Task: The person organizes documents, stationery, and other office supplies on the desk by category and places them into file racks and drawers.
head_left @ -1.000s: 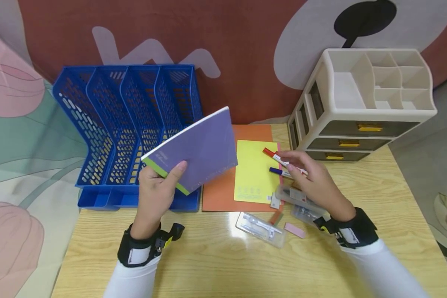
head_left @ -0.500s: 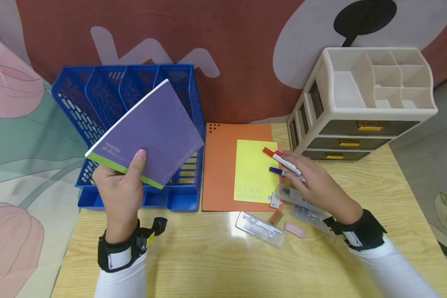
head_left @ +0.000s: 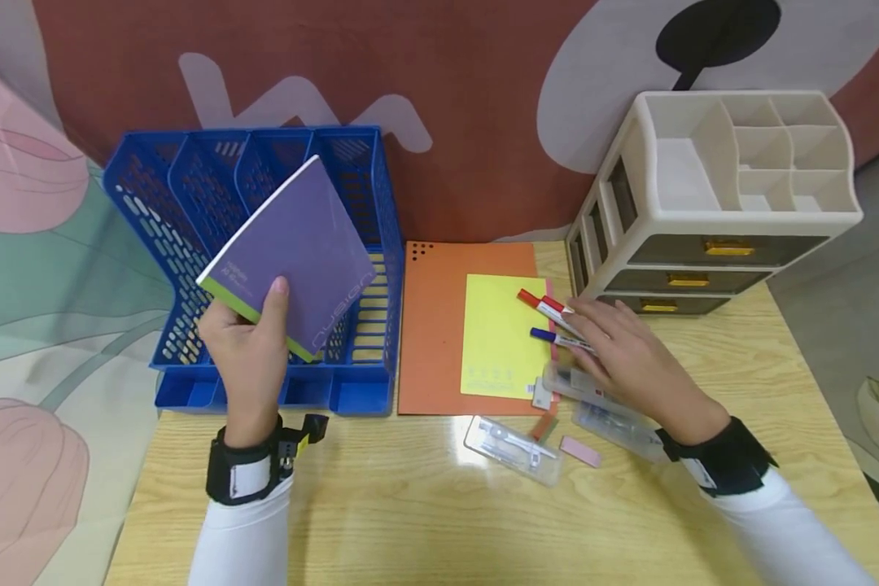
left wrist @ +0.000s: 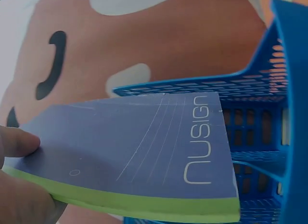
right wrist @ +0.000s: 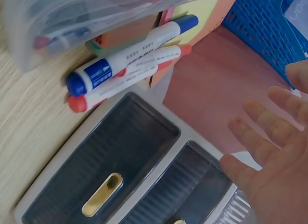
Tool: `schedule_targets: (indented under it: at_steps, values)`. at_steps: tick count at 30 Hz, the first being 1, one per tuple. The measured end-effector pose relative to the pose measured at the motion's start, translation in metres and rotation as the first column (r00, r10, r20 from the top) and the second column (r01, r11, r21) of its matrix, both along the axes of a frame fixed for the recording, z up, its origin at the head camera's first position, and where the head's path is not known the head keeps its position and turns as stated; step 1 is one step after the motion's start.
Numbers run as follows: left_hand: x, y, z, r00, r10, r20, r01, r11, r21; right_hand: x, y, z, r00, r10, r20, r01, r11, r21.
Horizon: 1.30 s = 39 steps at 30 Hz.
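My left hand grips a purple notebook with a green spine strip, thumb on its cover. The notebook is tilted in front of and over the blue file rack; in the left wrist view its lettered end lies close to the rack's slots. My right hand is over the right side of the yellow booklet, beside red markers and a blue marker. In the right wrist view its fingers are spread and stand apart from the markers.
An orange folder lies under the booklet. A clear compass case, a pink eraser and other clear cases lie nearer the front. A white drawer organizer stands at the back right.
My left hand has carried the notebook left to the rack, then slightly back right. My right hand has let go of the red marker and drawn back rightward, its fingers opening.
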<state>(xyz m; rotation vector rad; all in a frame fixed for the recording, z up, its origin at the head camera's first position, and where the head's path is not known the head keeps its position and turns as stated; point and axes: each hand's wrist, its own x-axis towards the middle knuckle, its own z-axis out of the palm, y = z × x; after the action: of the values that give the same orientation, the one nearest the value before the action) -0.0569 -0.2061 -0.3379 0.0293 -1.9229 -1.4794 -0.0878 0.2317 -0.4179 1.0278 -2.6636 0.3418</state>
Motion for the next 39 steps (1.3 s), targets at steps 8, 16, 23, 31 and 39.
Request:
schedule_targets:
  at_steps: [8,16,23,31,39]
  values:
    - [-0.018,0.002,-0.013,0.994,0.041,0.104,-0.035,0.998,-0.053,0.006,0.009,-0.001,0.999,-0.044,0.029,0.044,0.999,0.000]
    - [-0.040,0.003,-0.019,0.991,0.016,0.129,-0.011,0.999,-0.044,0.013,0.018,-0.002,0.988,-0.101,0.114,0.101,0.995,0.003]
    - [-0.059,0.010,-0.024,0.991,-0.023,0.130,0.027,0.999,-0.030,0.016,0.026,-0.004,0.984,-0.129,0.123,0.128,0.992,0.014]
    - [-0.070,0.020,-0.034,0.985,-0.070,0.155,0.075,0.997,-0.026,0.021,0.034,-0.006,0.982,-0.154,0.109,0.149,0.987,0.052]
    - [-0.083,0.026,-0.043,0.980,-0.109,0.164,0.123,0.989,-0.081,0.024,0.036,-0.009,0.974,-0.180,0.140,0.174,0.983,0.051]
